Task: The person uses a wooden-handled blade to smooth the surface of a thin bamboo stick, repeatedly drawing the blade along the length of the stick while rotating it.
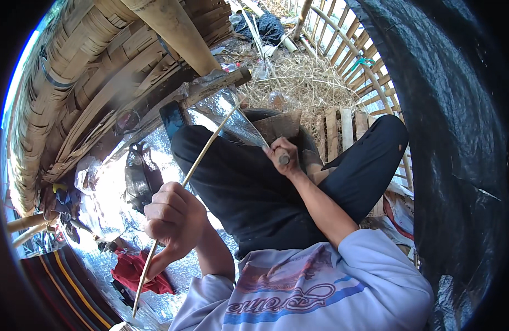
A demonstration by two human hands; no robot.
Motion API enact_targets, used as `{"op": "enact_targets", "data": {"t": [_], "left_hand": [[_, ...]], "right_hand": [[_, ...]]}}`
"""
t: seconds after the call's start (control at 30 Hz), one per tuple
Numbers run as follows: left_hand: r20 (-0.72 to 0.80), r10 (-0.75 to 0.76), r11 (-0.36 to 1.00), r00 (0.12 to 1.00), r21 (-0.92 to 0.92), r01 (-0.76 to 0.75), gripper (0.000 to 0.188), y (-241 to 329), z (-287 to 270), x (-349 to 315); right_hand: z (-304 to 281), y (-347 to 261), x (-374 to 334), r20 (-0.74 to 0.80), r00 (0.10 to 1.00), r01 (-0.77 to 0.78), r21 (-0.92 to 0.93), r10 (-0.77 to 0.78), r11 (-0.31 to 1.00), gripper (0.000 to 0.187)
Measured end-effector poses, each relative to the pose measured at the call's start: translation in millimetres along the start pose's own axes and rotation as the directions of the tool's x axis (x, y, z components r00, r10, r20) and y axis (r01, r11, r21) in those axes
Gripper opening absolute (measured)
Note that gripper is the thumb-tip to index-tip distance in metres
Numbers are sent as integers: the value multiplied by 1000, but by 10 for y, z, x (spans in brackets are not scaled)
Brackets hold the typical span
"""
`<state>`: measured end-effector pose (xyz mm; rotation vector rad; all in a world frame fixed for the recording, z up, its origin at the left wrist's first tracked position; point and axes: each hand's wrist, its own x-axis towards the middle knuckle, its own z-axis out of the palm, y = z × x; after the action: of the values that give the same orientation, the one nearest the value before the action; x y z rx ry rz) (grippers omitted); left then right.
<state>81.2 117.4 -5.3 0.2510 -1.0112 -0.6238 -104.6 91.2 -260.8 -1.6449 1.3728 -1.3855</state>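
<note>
I see two firm grips on feed.
Left fingers clenched round a bamboo strip slanting up past the black-trousered left knee; right fingers wrapped round a wooden tool handle.

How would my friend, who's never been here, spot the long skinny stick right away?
Start at the black trousers in the middle, then look lower left to the left hand. That closed fist holds the thin, pale, slightly curved stick, which pokes out above and below it. Unlike the thick bamboo pole near the top, this stick is slender and gripped.
</note>
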Motion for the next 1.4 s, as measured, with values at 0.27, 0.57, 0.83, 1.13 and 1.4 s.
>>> {"op": "enact_targets", "data": {"t": [0.27, 0.57, 0.83, 1.13, 1.4], "left_hand": [[22, -31, 999, 999, -27, 31, 76, -54, -101, -102], [11, -71, 997, 997, -24, 71, 76, -114, -138, -143], [-84, -97, 992, 992, -84, 90, 75, -114, -199, -153], [-162, -112, 991, 980, -86, 99, 74, -21, -320, -133], [-215, -136, 990, 967, -72, 123, 73, 22, -352, -178]], "right_hand": [[-373, -2, 294, -321, 917, -164, 238, 237, 957, 20], [-165, -383, 1, -21, 983, -175, 155, 180, 972, 22], [-591, 425, 250, -249, 699, -219, 818, 670, 532, 21], [-476, 214, 408, -266, 962, -123, -197, 68, 973, 23], [81, 17, 271, 142, 982, 104, 135, -123, 985, 20]]}}
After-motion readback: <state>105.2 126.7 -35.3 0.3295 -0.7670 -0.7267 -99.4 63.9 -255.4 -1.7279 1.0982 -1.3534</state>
